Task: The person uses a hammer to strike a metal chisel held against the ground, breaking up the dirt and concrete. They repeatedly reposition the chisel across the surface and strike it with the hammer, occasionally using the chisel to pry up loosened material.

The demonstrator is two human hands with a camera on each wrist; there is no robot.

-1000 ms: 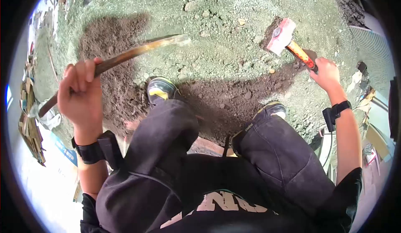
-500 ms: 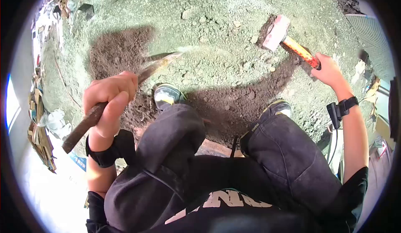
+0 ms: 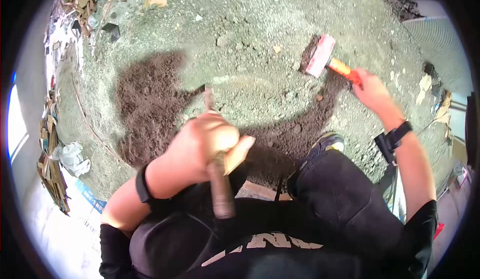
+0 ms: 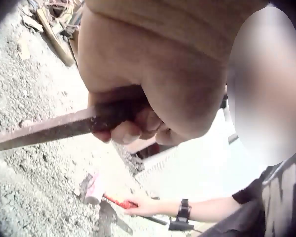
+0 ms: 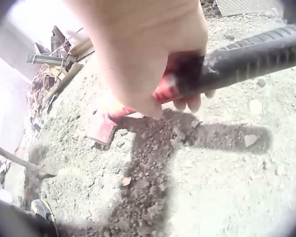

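In the head view my left hand [image 3: 202, 141] grips a metal bar [image 3: 221, 194] in front of my body, its far end pointing away over the ground. The left wrist view shows the fingers of my left hand [image 4: 153, 94] curled round the dark bar [image 4: 54, 129]. At the right, my right hand [image 3: 372, 91] holds the orange handle of a hammer [image 3: 320, 55], whose pinkish head is over the rough ground. In the right wrist view my right hand [image 5: 148, 64] wraps round the handle, with its black grip [image 5: 256, 57] sticking out behind.
Rough greenish ground [image 3: 250, 24] spreads ahead, with dark shaded soil [image 3: 150, 99] at the left. Wood scraps [image 3: 52, 174] and a plastic bag [image 3: 72, 156] lie along the left edge. A shoe [image 3: 330, 141] stands near the middle right; a ridged sheet [image 3: 442, 44] is at the upper right.
The left hand has swung right and inward with the bar, which now points forward instead of slanting right. The right hand and hammer have shifted slightly left in the head view.
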